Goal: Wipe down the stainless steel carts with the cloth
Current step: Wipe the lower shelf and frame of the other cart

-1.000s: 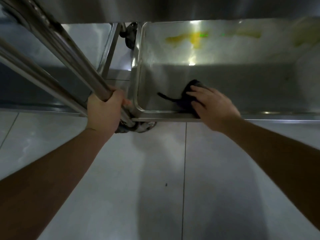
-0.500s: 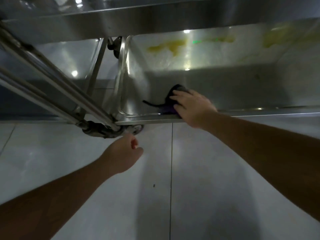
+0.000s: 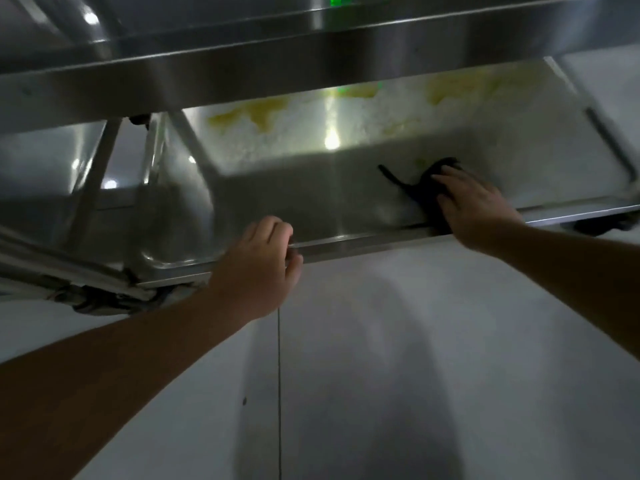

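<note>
Right hand presses flat on the dark cloth inside the cart tray, a cloth tail trailing up-left. Left hand curls over the tray's front rim. Yellow stains mark the tray's far side.

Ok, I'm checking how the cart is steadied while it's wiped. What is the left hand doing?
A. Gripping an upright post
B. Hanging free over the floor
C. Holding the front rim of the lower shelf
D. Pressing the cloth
C: the left hand has its fingers curled over the front rim of the lower shelf, while the right hand presses the dark cloth on the shelf.
</note>
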The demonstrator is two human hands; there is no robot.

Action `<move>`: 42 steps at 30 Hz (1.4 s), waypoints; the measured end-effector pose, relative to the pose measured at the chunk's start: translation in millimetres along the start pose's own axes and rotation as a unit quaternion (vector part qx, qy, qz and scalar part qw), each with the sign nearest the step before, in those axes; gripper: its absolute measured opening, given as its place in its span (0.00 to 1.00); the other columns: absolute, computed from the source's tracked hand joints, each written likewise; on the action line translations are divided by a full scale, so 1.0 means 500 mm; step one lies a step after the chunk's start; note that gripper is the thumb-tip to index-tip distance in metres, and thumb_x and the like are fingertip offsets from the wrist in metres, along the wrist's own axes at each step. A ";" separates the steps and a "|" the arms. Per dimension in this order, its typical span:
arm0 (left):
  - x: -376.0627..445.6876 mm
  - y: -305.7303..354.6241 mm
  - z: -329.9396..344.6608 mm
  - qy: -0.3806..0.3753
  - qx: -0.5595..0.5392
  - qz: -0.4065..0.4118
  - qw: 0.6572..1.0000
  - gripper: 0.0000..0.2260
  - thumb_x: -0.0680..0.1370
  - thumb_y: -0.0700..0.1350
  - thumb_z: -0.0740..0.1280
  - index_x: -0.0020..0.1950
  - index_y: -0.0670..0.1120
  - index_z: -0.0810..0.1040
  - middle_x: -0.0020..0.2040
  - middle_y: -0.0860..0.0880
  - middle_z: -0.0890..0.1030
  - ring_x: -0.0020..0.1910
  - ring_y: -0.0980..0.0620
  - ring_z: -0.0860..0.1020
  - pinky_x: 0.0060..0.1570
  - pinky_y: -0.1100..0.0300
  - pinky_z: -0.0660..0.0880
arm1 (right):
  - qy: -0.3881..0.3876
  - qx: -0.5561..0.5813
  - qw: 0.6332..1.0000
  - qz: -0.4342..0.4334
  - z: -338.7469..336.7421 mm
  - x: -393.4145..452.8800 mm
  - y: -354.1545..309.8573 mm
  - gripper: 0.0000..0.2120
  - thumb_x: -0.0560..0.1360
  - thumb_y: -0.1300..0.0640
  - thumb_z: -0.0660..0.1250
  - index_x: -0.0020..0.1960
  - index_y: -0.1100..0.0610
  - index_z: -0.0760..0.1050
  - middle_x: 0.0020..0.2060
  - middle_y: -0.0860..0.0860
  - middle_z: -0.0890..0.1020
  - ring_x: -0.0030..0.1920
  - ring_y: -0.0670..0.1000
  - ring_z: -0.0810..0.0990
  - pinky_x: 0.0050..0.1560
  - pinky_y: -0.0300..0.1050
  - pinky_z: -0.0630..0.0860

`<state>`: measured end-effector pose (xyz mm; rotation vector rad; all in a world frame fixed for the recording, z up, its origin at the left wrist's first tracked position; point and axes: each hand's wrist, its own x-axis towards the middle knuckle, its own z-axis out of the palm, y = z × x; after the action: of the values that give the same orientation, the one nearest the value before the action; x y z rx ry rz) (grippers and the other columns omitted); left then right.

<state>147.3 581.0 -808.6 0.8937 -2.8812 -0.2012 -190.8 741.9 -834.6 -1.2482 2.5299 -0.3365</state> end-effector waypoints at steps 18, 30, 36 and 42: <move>0.160 0.201 0.118 0.032 0.004 -0.096 0.995 0.26 0.86 0.51 0.60 0.80 0.37 0.68 0.80 0.37 0.69 0.80 0.37 0.65 0.79 0.44 0.63 | 0.024 -0.029 0.993 -0.111 -0.019 -0.021 0.034 0.24 0.83 0.44 0.55 0.78 0.43 0.71 0.80 0.40 0.67 0.82 0.49 0.61 0.80 0.49 0.59; 0.159 0.187 0.150 0.058 0.056 -0.106 0.991 0.30 0.85 0.60 0.52 0.82 0.42 0.64 0.82 0.39 0.66 0.82 0.39 0.62 0.80 0.41 0.60 | 0.124 0.022 0.953 0.275 -0.141 0.114 0.320 0.32 0.80 0.46 0.48 0.82 0.53 0.62 0.84 0.52 0.59 0.84 0.60 0.54 0.83 0.62 0.52; 0.159 0.197 0.138 0.041 0.054 -0.119 0.991 0.30 0.84 0.56 0.56 0.82 0.39 0.66 0.82 0.38 0.66 0.82 0.38 0.62 0.81 0.42 0.59 | 0.092 -0.012 0.995 -0.030 -0.010 0.113 -0.043 0.24 0.83 0.50 0.56 0.78 0.51 0.71 0.80 0.51 0.68 0.82 0.55 0.60 0.81 0.52 0.56; 0.156 0.190 0.126 0.005 0.048 -0.122 0.991 0.32 0.83 0.56 0.55 0.82 0.39 0.65 0.81 0.38 0.67 0.82 0.39 0.62 0.81 0.43 0.58 | 0.021 -0.015 0.985 -0.169 0.025 0.119 -0.157 0.26 0.84 0.45 0.54 0.81 0.45 0.67 0.82 0.44 0.65 0.83 0.52 0.59 0.81 0.52 0.53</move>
<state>21.4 620.0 -849.4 1.2602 -2.7860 -0.0795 -163.5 646.6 -829.6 -1.7026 2.3579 -0.4039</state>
